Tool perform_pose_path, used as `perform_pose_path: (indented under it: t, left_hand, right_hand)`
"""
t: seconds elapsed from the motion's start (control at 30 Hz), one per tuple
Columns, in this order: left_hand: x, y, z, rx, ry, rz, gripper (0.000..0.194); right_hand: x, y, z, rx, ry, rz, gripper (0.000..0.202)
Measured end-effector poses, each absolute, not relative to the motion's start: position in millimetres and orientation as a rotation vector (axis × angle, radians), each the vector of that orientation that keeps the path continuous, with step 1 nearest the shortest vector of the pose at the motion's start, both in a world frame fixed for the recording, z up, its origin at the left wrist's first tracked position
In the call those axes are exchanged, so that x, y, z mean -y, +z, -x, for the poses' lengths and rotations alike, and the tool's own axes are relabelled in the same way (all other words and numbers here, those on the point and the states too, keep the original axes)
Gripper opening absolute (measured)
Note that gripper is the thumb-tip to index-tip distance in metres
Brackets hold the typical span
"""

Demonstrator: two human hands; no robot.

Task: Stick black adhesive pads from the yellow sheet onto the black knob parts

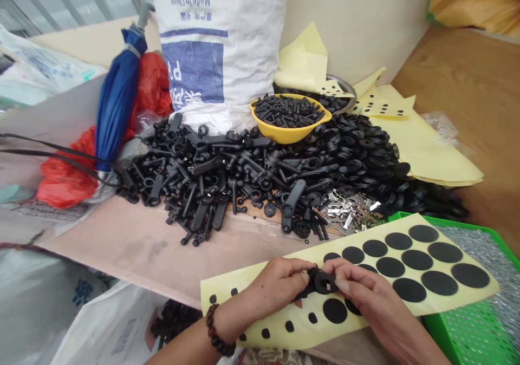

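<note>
Between my two hands is a black plastic part [324, 282] with a round end and a small light slot in it. My left hand [280, 284], with a beaded bracelet at the wrist, pinches its left side. The fingers of my right hand [357, 286] close on its round end from the right. Beneath both hands lies a yellow backing sheet [260, 270] of black stickers, large round ones on the right and small ones on the left. One round black sticker [335, 311] shows just below the held part.
A heap of black plastic parts [211, 164] spreads across the table, with metal clips [349, 210] at its front. Behind are a yellow bowl of black screws [290, 132], a white sack [244, 40] and a blue umbrella [117, 99]. A green basket [467, 327] holding small metal pieces stands right.
</note>
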State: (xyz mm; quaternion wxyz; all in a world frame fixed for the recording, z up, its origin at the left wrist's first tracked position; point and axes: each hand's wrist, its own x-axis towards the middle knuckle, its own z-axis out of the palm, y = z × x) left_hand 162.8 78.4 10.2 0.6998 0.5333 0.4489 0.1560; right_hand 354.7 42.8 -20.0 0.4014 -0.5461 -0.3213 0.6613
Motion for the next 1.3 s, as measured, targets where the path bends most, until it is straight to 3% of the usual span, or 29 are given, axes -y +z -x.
perform_pose_path:
  t: [0.63,1.3]
  left_hand:
    - [-79.8,3.8,-163.3,-0.992,0.325,-1.299,0.034]
    - [-81.6,16.3,-163.2,-1.048,0.303,-1.217,0.034]
  right_hand:
    - [-33.4,-11.8,-361.2,1.16,1.492,1.401,0.026]
    - [-41.4,-22.3,-354.2,0.941,1.547,1.411,0.028]
